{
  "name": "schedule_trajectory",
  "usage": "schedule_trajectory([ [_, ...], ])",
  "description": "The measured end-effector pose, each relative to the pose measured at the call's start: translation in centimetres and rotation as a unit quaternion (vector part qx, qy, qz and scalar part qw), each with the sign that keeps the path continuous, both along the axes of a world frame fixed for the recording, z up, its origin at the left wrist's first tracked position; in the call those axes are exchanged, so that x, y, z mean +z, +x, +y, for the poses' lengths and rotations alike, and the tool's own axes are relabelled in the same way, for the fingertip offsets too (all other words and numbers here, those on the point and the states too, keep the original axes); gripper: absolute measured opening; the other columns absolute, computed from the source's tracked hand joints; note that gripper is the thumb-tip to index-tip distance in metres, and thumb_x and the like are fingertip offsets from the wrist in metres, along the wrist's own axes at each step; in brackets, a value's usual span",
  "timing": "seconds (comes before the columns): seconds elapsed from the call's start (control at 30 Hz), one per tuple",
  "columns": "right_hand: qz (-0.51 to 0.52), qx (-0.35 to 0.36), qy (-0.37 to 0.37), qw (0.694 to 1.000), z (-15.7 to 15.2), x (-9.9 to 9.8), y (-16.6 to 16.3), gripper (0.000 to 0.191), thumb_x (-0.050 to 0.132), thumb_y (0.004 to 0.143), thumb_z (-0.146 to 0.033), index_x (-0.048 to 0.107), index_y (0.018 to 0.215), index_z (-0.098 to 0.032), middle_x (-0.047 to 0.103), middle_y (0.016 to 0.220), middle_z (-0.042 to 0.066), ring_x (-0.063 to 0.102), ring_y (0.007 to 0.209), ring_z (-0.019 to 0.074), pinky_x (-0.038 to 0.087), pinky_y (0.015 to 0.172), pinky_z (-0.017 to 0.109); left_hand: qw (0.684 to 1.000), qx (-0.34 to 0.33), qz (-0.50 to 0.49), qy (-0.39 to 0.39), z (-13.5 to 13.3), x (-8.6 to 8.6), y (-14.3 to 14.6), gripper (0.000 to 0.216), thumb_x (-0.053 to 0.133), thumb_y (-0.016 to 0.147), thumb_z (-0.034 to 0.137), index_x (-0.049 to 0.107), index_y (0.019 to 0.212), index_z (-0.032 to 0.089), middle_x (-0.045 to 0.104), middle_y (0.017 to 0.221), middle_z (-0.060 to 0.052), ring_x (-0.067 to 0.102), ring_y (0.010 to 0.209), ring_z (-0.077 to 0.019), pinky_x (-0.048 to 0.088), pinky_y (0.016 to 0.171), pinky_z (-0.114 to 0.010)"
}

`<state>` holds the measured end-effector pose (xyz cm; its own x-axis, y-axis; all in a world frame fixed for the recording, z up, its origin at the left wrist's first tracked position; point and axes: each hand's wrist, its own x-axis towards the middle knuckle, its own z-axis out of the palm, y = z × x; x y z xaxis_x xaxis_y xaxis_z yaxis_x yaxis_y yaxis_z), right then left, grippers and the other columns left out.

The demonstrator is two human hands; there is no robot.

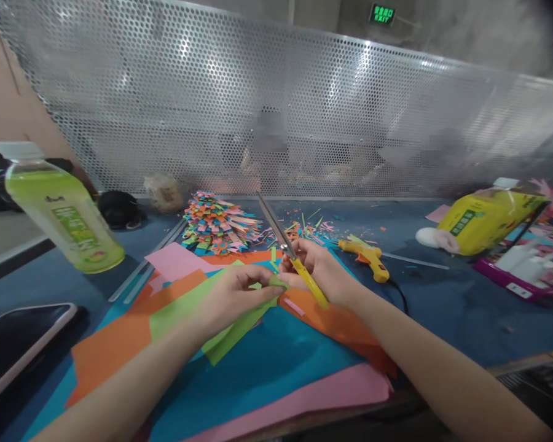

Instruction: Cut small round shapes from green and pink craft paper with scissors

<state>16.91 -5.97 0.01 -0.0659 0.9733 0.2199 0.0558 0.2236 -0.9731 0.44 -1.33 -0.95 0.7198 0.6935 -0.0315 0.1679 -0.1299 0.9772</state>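
My left hand (230, 296) is closed, with thumb and fingertips pinching a small piece of light green paper (280, 282) over the middle of the table. Close beside it, my right hand (332, 275) is wrapped round yellow-handled scissors (314, 287). Their blades point up and away from me, and nothing shows between them. The right fingertips are near the green paper; whether they touch it I cannot tell. Beneath both hands lie layered sheets: light green paper (230, 341), orange paper (108, 350), blue paper (258, 368) and pink paper (304, 402). A narrow pink strip (295, 306) rests on the orange.
Behind the sheets stands a cone of colourful paper strips (216, 224), with loose paper scraps (311, 230) alongside. A yellow glue gun (366, 255) lies to the right. At left are a drink bottle (67, 215) and a phone (16, 344). A perforated metal screen (188, 110) closes the back.
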Motion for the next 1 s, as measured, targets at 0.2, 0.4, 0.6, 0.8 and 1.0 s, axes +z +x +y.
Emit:
schedule_trajectory([
  [0.2, -0.014, -0.029, 0.013, 0.999, 0.1, 0.1, 0.5, 0.039, 0.075, 0.058, -0.03, 0.04, 0.075, -0.022, 0.052, 0.069, -0.005, 0.052, 0.061, 0.0108, 0.042, 0.061, 0.027, 0.994, 0.069, -0.081, 0.021, 0.3, 0.1, 0.2, 0.02, 0.07, 0.065, 0.033, 0.064, 0.061, 0.015, 0.051, 0.048, 0.004, 0.042, 0.044, -0.0055, 0.032, 0.043, -0.018],
  [0.4, -0.045, -0.009, 0.012, 0.999, 0.0, -0.3, 0.8, 0.032, 0.07, 0.066, -0.032, 0.041, 0.078, -0.023, 0.045, 0.064, -0.007, 0.044, 0.054, 0.0093, 0.037, 0.05, 0.024, 0.971, 0.144, -0.189, 0.004, 0.8, 0.1, -0.3, 0.021, 0.07, 0.067, 0.033, 0.06, 0.065, 0.015, 0.055, 0.053, 0.004, 0.042, 0.047, -0.004, 0.031, 0.046, -0.016],
  [0.6, -0.097, -0.01, -0.007, 0.995, -0.6, -0.3, 0.6, 0.03, 0.067, 0.07, -0.033, 0.041, 0.076, -0.022, 0.04, 0.067, -0.007, 0.04, 0.058, 0.01, 0.034, 0.054, 0.025, 0.959, 0.179, -0.219, -0.003, 0.5, 0.8, -0.3, 0.027, 0.068, 0.069, 0.035, 0.052, 0.062, 0.015, 0.057, 0.057, 0.003, 0.044, 0.049, -0.0041, 0.034, 0.047, -0.016],
  [0.8, -0.139, -0.001, -0.04, 0.99, -1.1, -0.4, 0.0, 0.034, 0.068, 0.07, -0.037, 0.038, 0.077, -0.022, 0.036, 0.07, -0.006, 0.038, 0.062, 0.0106, 0.034, 0.056, 0.024, 0.941, 0.225, -0.252, 0.001, 0.4, 1.1, -0.2, 0.027, 0.066, 0.069, 0.038, 0.051, 0.066, 0.016, 0.056, 0.059, 0.005, 0.045, 0.051, -0.0045, 0.036, 0.048, -0.016],
  [1.0, -0.148, 0.019, -0.048, 0.988, -1.2, -0.8, -0.3, 0.036, 0.064, 0.072, -0.045, 0.036, 0.074, -0.023, 0.041, 0.068, -0.006, 0.041, 0.06, 0.0109, 0.036, 0.054, 0.025, 0.947, 0.208, -0.244, 0.012, -0.2, 1.2, -0.1, 0.027, 0.063, 0.072, 0.037, 0.045, 0.064, 0.018, 0.054, 0.058, 0.005, 0.046, 0.052, -0.0054, 0.035, 0.048, -0.017],
])
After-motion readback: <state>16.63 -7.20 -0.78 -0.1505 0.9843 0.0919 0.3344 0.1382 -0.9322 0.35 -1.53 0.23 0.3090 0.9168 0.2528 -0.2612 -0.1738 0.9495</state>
